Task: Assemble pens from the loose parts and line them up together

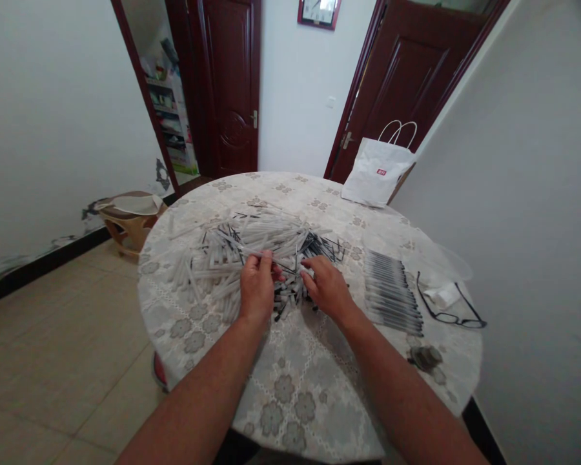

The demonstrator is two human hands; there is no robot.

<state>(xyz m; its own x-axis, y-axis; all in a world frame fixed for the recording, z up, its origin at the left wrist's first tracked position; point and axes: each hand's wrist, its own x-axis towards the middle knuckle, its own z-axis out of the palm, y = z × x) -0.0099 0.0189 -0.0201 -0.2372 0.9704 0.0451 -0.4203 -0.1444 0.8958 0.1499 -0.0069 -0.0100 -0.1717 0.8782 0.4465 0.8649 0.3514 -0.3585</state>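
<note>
My left hand (pixel 259 284) is closed, thumb and fingers pinching a slim pen tube, pale at one end and dark toward the right. Facing it, my right hand (pixel 326 284) has its thumb and forefinger curled in around the tube's right end; what sits between them is too small to make out. Under and behind both hands spreads a heap of whitish pen barrels (pixel 225 271). Thin black pen parts (pixel 319 245) lie bunched at the heap's right side, with small dark pieces (pixel 283 297) between my hands.
To the right, a neat row of pens (pixel 392 294) lies on the patterned tablecloth (pixel 290 394). Beyond it are black-framed glasses (pixel 448 318) and a small greyish object (pixel 425 357). A white paper bag (pixel 380 171) stands at the back; a wooden stool (pixel 128 223) is left of the table.
</note>
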